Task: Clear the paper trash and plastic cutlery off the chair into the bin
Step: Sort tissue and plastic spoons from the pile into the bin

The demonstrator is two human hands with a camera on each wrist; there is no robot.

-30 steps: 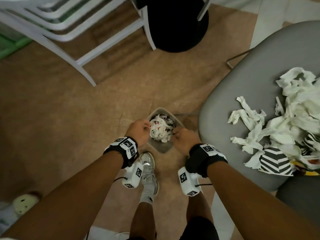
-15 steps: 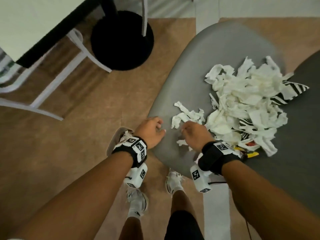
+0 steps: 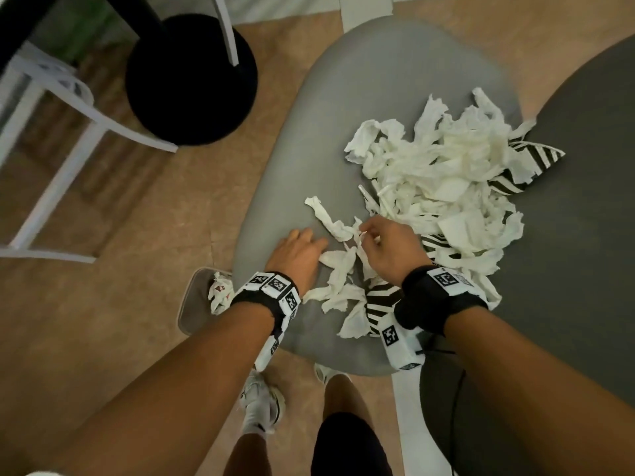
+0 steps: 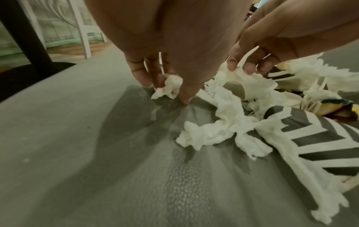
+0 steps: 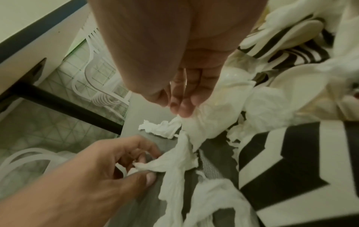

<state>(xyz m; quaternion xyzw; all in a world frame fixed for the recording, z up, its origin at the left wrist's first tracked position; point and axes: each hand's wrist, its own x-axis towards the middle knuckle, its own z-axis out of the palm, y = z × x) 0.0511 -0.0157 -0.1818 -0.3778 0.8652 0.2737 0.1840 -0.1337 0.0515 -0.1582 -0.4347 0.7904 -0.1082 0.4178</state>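
Now left hand (image 3: pixel 298 254) pinching tissue scrap (image 3: pixel 338 257)

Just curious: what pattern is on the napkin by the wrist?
Black and white stripes on the napkin, clearest in the head view.

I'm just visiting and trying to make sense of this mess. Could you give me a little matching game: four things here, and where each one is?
Things:
1. bin
2. striped napkin
3. left hand
4. round black base

Places:
A. on the floor beyond the chair
B. pinching a tissue scrap
C. on the floor beside the chair's near edge
D. on the seat under the right wrist

Pairs: 1-C, 2-D, 3-B, 4-A
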